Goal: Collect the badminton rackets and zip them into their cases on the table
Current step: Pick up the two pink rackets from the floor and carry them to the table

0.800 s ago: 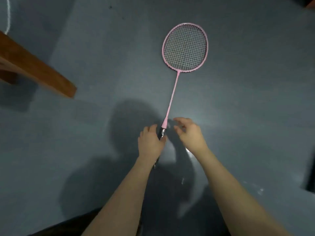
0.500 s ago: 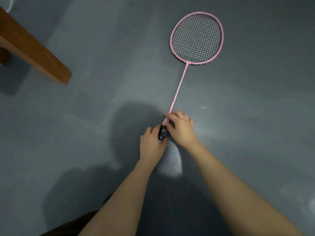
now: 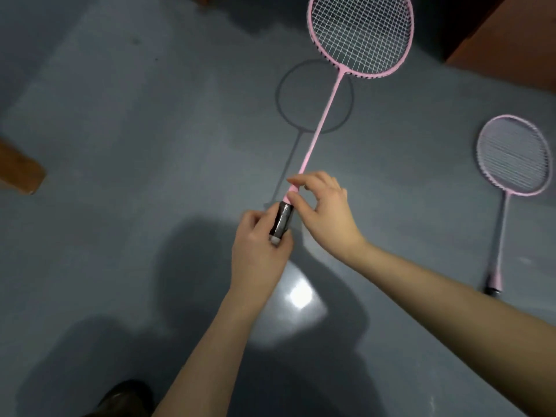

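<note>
A pink badminton racket (image 3: 325, 112) with white strings is lifted off the grey floor, its head at the top of the view and its shadow on the floor below. My left hand (image 3: 258, 251) grips its black-wrapped handle from below. My right hand (image 3: 325, 209) pinches the pink cone just above the grip with thumb and fingertips. A second pink racket (image 3: 508, 164) lies flat on the floor at the right, handle toward me. No case is in view.
A wooden beam end (image 3: 21, 173) juts in at the left edge. Brown wooden furniture (image 3: 511, 40) fills the top right corner. A dark shoe (image 3: 123, 395) shows at the bottom. A bright light patch shines on the grey floor (image 3: 120, 145).
The racket has come up off the floor in both hands, its head now nearer the camera. The view has swung right, bringing the second racket into sight.
</note>
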Available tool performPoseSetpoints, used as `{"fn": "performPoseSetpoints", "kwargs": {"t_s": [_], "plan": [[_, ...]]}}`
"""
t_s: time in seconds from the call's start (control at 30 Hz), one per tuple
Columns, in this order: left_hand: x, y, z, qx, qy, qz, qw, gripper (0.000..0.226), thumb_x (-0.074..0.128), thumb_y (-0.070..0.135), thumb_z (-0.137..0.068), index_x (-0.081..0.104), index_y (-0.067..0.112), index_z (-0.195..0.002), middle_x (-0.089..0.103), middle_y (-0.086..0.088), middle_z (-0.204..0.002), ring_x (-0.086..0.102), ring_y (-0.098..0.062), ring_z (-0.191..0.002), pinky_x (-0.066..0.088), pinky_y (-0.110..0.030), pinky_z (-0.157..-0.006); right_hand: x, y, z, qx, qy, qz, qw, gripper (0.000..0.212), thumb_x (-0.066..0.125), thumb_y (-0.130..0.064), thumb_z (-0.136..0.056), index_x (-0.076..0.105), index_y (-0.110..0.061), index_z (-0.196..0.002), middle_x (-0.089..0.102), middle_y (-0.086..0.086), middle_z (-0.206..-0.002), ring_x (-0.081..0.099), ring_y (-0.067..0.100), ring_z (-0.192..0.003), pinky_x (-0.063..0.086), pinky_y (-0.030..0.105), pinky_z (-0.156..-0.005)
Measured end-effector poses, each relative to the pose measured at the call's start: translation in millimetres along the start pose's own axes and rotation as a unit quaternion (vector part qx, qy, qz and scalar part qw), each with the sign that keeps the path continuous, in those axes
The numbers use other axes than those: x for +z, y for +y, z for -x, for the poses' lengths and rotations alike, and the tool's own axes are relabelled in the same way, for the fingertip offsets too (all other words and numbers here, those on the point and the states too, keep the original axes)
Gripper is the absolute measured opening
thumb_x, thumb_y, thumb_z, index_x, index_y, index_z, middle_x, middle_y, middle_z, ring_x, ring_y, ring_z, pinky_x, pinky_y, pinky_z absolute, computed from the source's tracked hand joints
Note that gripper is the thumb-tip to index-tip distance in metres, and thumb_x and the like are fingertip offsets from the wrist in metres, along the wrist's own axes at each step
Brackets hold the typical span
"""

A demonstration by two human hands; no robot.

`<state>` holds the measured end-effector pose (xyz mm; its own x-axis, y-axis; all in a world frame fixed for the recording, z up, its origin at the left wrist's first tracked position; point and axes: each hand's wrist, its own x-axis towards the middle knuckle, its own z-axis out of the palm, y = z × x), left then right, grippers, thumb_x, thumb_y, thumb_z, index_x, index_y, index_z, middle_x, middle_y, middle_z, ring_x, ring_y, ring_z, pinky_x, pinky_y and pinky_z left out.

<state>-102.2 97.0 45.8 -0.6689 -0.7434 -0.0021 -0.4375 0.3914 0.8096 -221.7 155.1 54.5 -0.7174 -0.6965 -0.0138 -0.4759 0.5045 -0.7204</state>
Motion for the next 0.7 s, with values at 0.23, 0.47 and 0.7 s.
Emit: {"fn": "performPoseSetpoints", "kwargs": {"t_s": [0.23, 0.47, 0.7], "plan": [[101, 62, 32, 0.05, -0.1, -0.031, 0.993, 0.045, 0.058, 0.025, -0.07, 0.062, 0.022, -0.115, 0.054, -0.001, -0.087, 0.059, -0.024, -0.078, 0.049, -0.044, -0.079, -78, 96, 57, 0.071, 0.114, -0.06, 0.989, 0.02, 0.06, -0.022, -0.089, 0.066, -0.021, -0.108, 0.06, -0.003, -0.106, 0.053, 0.016, -0.104, 0.04, 0.043, -0.095], [193, 95, 77, 0.074, -0.176, 0.029, 0.981, 0.041, 0.063, 0.017, -0.075, 0.064, 0.021, -0.116, 0.052, -0.005, -0.086, 0.056, -0.022, -0.07, 0.047, -0.033, -0.072, -139, 223, 151, 0.177, 0.177, 0.028, 0.968, 0.037, 0.054, -0.024, -0.09, 0.056, -0.023, -0.127, 0.056, 0.001, -0.115, 0.052, 0.022, -0.107, 0.036, 0.048, -0.099], [239, 113, 99, 0.058, -0.202, 0.015, 0.978, 0.038, 0.064, 0.01, -0.08, 0.063, 0.022, -0.116, 0.051, 0.0, -0.09, 0.052, -0.013, -0.072, 0.037, -0.011, -0.067, -146, 309, 221, 0.419, 0.101, 0.157, 0.889, 0.062, 0.056, -0.039, -0.09, 0.03, -0.026, -0.144, 0.038, 0.016, -0.136, 0.037, 0.04, -0.121, 0.026, 0.049, -0.102]]}}
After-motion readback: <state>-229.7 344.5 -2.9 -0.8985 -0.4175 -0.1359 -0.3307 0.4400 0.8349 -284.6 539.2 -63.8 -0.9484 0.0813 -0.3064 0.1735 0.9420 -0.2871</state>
